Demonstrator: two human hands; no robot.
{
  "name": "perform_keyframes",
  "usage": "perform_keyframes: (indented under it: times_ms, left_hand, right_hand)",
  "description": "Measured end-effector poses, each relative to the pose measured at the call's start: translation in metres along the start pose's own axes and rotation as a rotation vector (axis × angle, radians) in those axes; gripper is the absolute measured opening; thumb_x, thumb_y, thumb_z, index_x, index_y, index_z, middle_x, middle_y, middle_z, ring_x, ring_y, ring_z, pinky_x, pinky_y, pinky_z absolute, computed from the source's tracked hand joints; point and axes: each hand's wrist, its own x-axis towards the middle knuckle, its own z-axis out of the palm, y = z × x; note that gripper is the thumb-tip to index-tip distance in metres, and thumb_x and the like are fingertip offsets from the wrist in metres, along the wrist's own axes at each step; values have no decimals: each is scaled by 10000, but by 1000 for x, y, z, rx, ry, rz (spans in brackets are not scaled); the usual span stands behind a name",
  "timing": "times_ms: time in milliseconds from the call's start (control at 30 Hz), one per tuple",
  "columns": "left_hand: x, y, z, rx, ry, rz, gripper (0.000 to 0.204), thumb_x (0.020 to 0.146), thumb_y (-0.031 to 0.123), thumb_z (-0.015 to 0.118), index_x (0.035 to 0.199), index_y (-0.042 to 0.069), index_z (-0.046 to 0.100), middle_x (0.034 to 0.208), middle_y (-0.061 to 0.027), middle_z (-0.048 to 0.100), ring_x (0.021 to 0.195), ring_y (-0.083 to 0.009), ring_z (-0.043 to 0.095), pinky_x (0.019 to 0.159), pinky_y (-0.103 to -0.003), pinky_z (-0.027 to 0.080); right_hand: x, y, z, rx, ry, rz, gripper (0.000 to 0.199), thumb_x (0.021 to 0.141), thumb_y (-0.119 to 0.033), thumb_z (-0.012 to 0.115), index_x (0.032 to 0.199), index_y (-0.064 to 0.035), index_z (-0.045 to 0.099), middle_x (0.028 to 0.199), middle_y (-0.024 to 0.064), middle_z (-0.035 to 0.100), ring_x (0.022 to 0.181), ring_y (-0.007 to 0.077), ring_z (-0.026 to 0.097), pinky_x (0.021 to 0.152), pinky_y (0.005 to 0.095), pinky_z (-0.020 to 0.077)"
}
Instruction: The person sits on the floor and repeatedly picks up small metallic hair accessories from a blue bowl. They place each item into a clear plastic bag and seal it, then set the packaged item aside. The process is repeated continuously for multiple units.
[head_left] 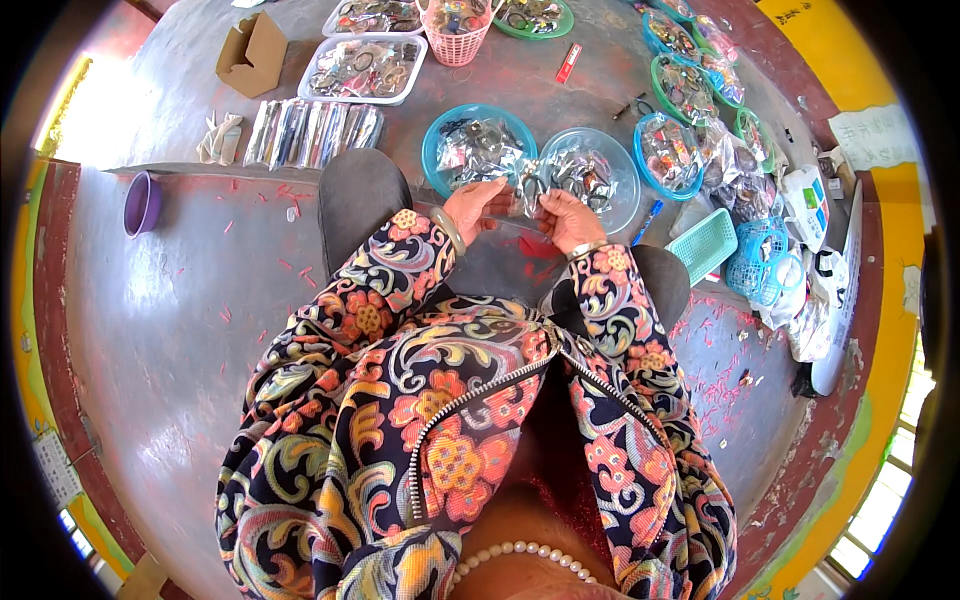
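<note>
Between my two hands is a small clear plastic bag point(529, 192) with dark, ring-like pieces inside. My left hand point(476, 209) pinches its left side, the fingers together. On its right side my right hand point(571, 220) grips it with thumb and fingers. Just beyond the hands stand a blue round basket point(428, 155) filled with clear packets and a clear bluish bowl point(628, 192) holding packets of dark, ring-like pieces. The bag overlaps the near rims of both, and I cannot tell whether it touches them.
Farther off are a white tray point(305, 88) of packets, a pink basket point(458, 48), a cardboard box point(250, 57) and a row of flat packets point(312, 135). Packed baskets line the right, near a green tray point(703, 245) and a blue pen point(648, 221). A purple bowl point(143, 205) stands left.
</note>
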Motion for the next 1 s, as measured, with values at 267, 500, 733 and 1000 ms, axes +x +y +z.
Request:
perform_keyframes:
  times_ms: [267,500,733,1000]
  left_hand:
    - [-5,-2,2,0,-116,0,152,771,153,600,899,79,567,770,13,572,638,-54,503,440,-184,344]
    - [0,-6,-5,27,-154,41,178,748,116,603,914,74,551,784,15,572,678,-70,513,489,-186,374]
    - [1,-6,-6,-91,-152,55,203,769,48,563,966,43,516,853,-20,561,716,-102,535,566,-202,441]
    - [9,-13,-14,-118,-181,76,189,786,32,534,973,28,505,863,-29,558,740,-111,548,616,-223,476]
  right_hand:
    - [-2,30,-14,-128,-22,-39,95,762,-125,604,841,-90,564,724,-21,581,659,93,554,499,206,378]
    - [-1,31,-11,-169,-12,-66,64,770,-90,582,826,-71,560,734,4,574,654,109,538,558,236,417]
    - [4,32,-13,-191,-62,-126,73,764,-105,593,823,-73,566,738,-6,578,656,98,531,551,228,403]
    - [3,32,-10,-180,-48,-128,95,773,-163,593,815,-80,576,725,-19,580,639,81,536,526,198,379]
